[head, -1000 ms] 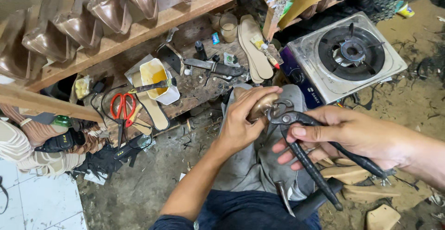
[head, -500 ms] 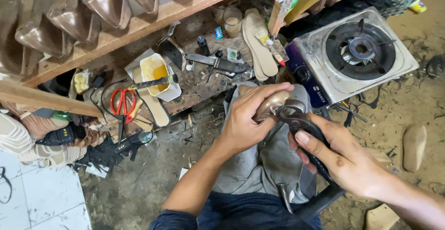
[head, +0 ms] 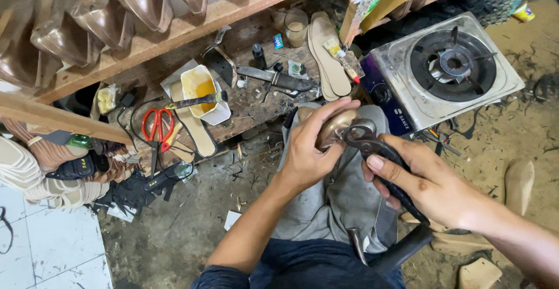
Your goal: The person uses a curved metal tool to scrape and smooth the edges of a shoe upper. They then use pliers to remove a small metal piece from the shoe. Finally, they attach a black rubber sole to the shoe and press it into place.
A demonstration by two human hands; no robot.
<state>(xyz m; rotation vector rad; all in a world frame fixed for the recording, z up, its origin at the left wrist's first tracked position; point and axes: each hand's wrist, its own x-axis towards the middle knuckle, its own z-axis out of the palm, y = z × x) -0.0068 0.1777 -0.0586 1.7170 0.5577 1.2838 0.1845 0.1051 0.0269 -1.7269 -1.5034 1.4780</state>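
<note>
Shoe toe being pulled over the last with pincers, work partway through.

On the tabletop at left lie red scissors (head: 156, 127) and a white glue pot (head: 201, 91). The left hand (head: 308, 152) is clenched round a bronze shoe (head: 336, 127) over the lap; the right hand (head: 428, 181) grips black lasting pincers (head: 378, 155) biting its toe edge. Toe looks shaped, the rest hidden. The shoe's long axis seems to run toe-up, away from the person.
</note>
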